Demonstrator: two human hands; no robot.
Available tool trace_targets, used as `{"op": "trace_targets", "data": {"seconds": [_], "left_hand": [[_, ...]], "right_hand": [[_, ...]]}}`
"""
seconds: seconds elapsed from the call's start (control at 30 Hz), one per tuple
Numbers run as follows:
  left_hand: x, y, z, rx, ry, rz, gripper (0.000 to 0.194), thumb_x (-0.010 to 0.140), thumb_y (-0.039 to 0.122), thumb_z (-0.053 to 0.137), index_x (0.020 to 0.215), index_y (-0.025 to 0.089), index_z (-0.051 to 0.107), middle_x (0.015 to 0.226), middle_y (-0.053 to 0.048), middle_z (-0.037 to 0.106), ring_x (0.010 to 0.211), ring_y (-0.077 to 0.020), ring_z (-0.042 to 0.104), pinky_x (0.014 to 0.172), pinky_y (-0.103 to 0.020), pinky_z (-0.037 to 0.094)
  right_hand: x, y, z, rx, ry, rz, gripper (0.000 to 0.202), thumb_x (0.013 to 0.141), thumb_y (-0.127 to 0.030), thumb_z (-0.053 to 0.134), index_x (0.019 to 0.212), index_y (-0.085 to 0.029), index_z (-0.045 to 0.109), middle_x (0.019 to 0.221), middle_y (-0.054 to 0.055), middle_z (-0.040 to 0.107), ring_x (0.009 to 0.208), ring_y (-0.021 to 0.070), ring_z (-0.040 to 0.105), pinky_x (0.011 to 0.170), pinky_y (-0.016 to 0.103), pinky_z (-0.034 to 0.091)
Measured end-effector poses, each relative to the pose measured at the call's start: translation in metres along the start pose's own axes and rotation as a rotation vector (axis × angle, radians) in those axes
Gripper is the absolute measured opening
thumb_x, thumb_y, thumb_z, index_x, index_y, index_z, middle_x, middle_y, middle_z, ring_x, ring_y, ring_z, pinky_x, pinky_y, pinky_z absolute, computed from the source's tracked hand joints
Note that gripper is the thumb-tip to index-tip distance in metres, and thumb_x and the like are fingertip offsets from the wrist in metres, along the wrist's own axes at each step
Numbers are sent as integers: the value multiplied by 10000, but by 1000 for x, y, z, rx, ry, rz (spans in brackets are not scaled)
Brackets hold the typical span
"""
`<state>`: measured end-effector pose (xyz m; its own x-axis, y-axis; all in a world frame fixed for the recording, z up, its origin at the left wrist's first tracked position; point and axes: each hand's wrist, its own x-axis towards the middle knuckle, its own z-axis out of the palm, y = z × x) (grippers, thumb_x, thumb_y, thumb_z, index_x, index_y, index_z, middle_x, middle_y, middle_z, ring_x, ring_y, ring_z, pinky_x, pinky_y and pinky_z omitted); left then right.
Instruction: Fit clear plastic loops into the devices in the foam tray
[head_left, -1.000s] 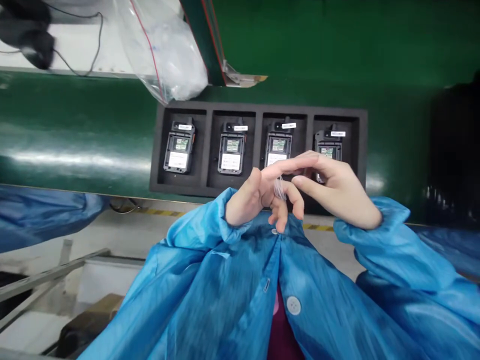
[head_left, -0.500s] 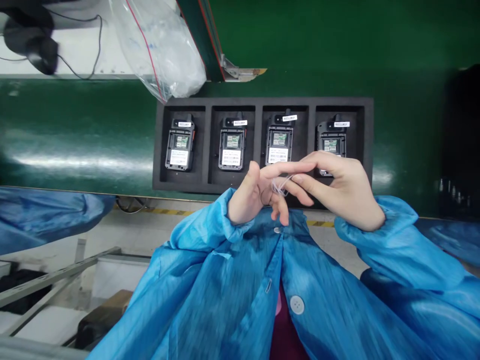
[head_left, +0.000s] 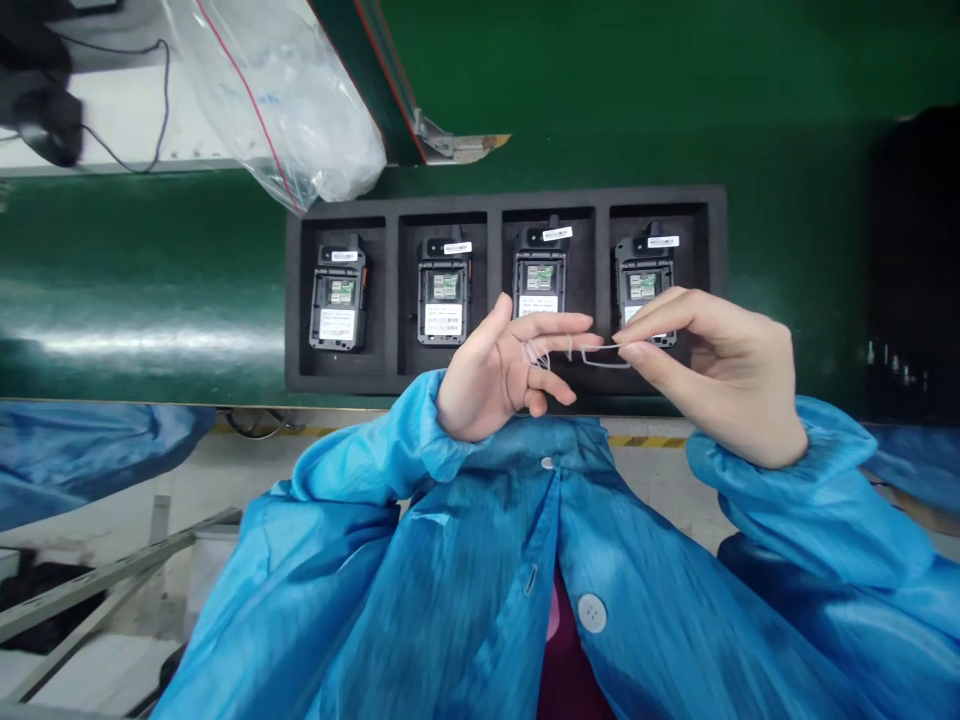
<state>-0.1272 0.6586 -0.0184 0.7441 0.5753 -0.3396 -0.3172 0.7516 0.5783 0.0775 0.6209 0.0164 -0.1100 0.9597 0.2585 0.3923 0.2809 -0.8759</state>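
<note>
Pinching a thin, translucent, narrow loop [head_left: 606,364] between thumb and index fingertip of the bare right hand [head_left: 731,380], at 3 o'clock from the bare left hand [head_left: 491,378], right by its fingertips. Holding that left hand palm up, fingers spread, with several more thin, translucent loops [head_left: 536,352] around them. Just past both hands, toward 12 o'clock: a black, rectangular foam tray [head_left: 394,300] with 4 compartments, on a glossy green worktop [head_left: 135,310]. In it, from about 9 to 12 o'clock of the pinch: 4 black, rectangular, open-backed devices [head_left: 444,290] with white labels, 1 per compartment, partly hidden by fingers at the 12 o'clock end. At 10 o'clock, touching the tray's corner: a clear, red-lined plastic bag [head_left: 300,110].
</note>
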Motion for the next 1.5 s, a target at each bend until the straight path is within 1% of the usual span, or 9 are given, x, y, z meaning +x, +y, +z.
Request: {"op": "trace_targets", "data": {"seconds": [0.2, 0.3, 0.4, 0.53, 0.67, 0.77, 0.97, 1.4, 1.5], "left_hand": [[4, 22, 12, 82, 191, 91, 205, 838, 382, 643, 950, 210, 649, 838, 16, 588, 508, -35, 543, 376, -126, 354], [14, 38, 16, 265, 219, 147, 105, 784, 179, 631, 885, 207, 616, 609, 69, 451, 408, -29, 441, 367, -134, 316], [30, 51, 15, 554, 178, 242, 152, 797, 125, 513, 856, 186, 639, 488, 75, 349, 397, -69, 447, 408, -184, 360], [55, 55, 9, 1137, 107, 564, 260, 811, 92, 453, 852, 147, 704, 590, -2, 543, 572, -116, 543, 571, -270, 436], [74, 46, -3, 1733, -161, 863, 291, 833, 183, 476, 980, 141, 724, 774, -77, 565, 725, -189, 526, 680, -376, 438], [83, 35, -12, 2016, -256, 837, 364, 865, 326, 485, 1140, 210, 694, 880, -108, 546, 786, -239, 508, 678, -418, 407], [88, 26, -18, 2243, -239, 764, 508, 914, 497, 430, 1361, 278, 533, 1031, -135, 513, 873, -274, 487, 736, -433, 376], [90, 23, -20, 2283, -216, 739, 536, 899, 524, 462, 1378, 284, 475, 1046, -94, 475, 898, -247, 430, 790, -418, 347], [90, 23, -19, 2294, -203, 741, 521, 909, 526, 446, 1370, 284, 479, 1035, -92, 471, 898, -248, 433, 787, -412, 340]], "right_hand": [[7, -1, -20, -37, 84, -18, 21, 838, -234, 659, 821, -245, 653, 837, 17, 659, 788, 170, 613, 704, 346, 475], [14, 15, -35, -147, 161, 13, 44, 826, -231, 670, 794, -223, 641, 857, 29, 657, 813, 177, 603, 753, 363, 465], [18, 35, -46, -307, 153, 52, 79, 819, -235, 681, 763, -221, 628, 878, 32, 655, 880, 196, 594, 876, 412, 438], [20, 53, -45, -381, 159, 77, 91, 820, -250, 685, 762, -218, 624, 961, 25, 642, 983, 213, 579, 966, 459, 394], [26, 76, -35, -474, 196, 130, 85, 797, -277, 700, 750, -215, 666, 959, 31, 630, 1012, 226, 549, 945, 452, 395], [30, 91, -32, -544, 204, 146, 88, 796, -292, 693, 754, -215, 686, 939, 39, 616, 1012, 231, 531, 942, 452, 392], [31, 92, -35, -571, 183, 146, 99, 820, -310, 669, 780, -222, 689, 960, 49, 599, 1035, 241, 502, 934, 451, 405], [32, 93, -37, -655, 112, 191, 112, 838, -329, 639, 820, -224, 674, 1017, 63, 573, 1068, 273, 477, 932, 466, 379], [29, 93, -41, -675, 106, 134, 155, 842, -329, 637, 950, -218, 651, 1040, 64, 569, 1060, 262, 502, 933, 458, 391]]}}
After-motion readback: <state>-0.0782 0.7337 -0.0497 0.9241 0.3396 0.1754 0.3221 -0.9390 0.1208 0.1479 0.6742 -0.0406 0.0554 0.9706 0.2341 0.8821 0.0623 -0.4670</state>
